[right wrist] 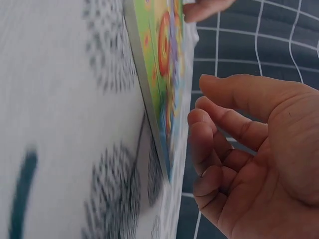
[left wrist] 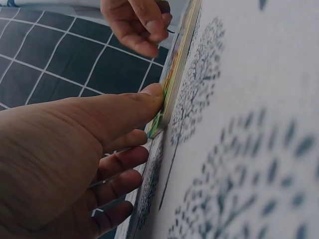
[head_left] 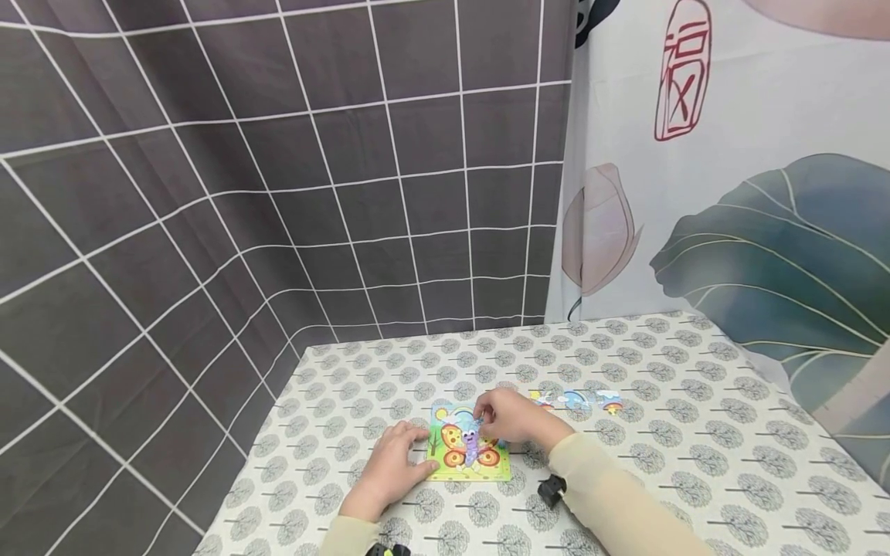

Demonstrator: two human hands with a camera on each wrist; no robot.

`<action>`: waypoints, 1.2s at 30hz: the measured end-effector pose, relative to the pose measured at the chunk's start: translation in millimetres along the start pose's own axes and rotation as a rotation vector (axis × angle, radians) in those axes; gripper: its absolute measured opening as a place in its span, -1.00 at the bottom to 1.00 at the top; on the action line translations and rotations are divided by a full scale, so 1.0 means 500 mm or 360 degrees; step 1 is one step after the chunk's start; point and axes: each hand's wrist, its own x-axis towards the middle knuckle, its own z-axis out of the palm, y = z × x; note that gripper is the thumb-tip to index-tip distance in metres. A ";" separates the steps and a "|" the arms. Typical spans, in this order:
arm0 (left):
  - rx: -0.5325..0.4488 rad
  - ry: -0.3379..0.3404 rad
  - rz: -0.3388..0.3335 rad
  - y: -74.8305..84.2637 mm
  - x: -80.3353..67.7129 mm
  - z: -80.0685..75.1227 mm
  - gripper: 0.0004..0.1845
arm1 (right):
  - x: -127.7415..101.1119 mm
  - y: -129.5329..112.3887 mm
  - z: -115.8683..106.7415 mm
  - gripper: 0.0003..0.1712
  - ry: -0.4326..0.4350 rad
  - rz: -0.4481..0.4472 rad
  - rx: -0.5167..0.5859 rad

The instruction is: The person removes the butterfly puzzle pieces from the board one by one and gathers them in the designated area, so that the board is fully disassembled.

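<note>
A butterfly picture puzzle board (head_left: 459, 463) with a green border lies on the table. My left hand (head_left: 398, 463) is at its left side; in the left wrist view the thumb (left wrist: 154, 92) touches the board's edge and the other fingers are spread loosely. Above the board's upper right part is my right hand (head_left: 511, 417). In the right wrist view its fingers (right wrist: 202, 142) are loosely bent, apart from the board (right wrist: 149, 55), with nothing visible between them. The right hand covers the board's upper right corner in the head view.
Several colourful puzzle pieces (head_left: 575, 399) lie in a row to the right behind the board. The tablecloth (head_left: 417, 371) has a grey tree print. A dark gridded curtain (head_left: 417, 193) hangs at the back and left, a floral curtain (head_left: 626, 100) at the right.
</note>
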 end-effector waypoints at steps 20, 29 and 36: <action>-0.0030 0.0000 -0.0008 -0.002 0.002 0.003 -0.42 | 0.028 -0.054 0.052 -0.67 -0.0110 0.0019 -0.0025; -0.0037 -0.0008 -0.0022 0.002 0.001 0.001 -0.43 | 0.034 -0.062 0.064 -0.69 -0.0094 0.0049 -0.0089; -0.0053 -0.0006 -0.0035 0.004 0.002 0.002 -0.44 | 0.038 -0.060 0.065 -0.69 -0.0098 0.0090 -0.0066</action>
